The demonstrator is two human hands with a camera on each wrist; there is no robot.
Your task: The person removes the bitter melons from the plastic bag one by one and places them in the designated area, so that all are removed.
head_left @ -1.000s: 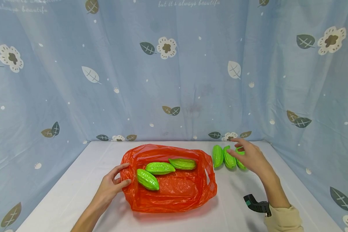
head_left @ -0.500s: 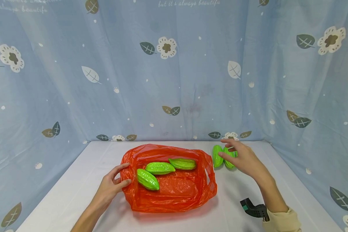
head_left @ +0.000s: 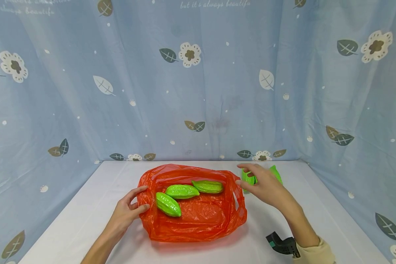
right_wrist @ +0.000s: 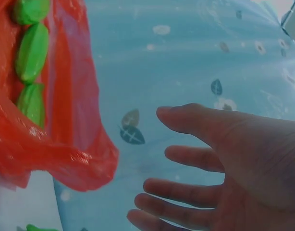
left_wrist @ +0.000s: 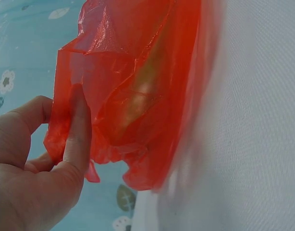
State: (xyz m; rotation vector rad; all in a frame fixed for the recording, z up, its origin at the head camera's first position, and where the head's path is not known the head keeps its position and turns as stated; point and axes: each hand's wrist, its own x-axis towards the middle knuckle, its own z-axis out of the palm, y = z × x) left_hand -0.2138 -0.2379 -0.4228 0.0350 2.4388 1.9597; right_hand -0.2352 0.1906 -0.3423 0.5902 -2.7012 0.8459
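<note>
A red plastic bag [head_left: 198, 231] lies spread wide on the table, its mouth facing up. Inside it rest three ridged green bitter gourds [head_left: 182, 191], clustered toward its left and back. My left hand [head_left: 127, 207] pinches the bag's left edge between thumb and fingers; the left wrist view shows the thin film [left_wrist: 114, 72] between them. By the bag's right handle hovers my right hand [head_left: 267, 186], fingers spread and holding nothing. Behind it, more bitter gourds [head_left: 276, 173] lie on the table, partly hidden by the hand.
The white table [head_left: 115, 176] ends at the back against a blue printed curtain [head_left: 198, 91], which also hangs at both sides. A black wrist mount [head_left: 282, 245] sticks out from my right sleeve [head_left: 316, 253].
My right hand has moved left from over the gourds on the right toward the bag's right edge, uncovering the rightmost gourd. The left hand and the bag stay in place.
</note>
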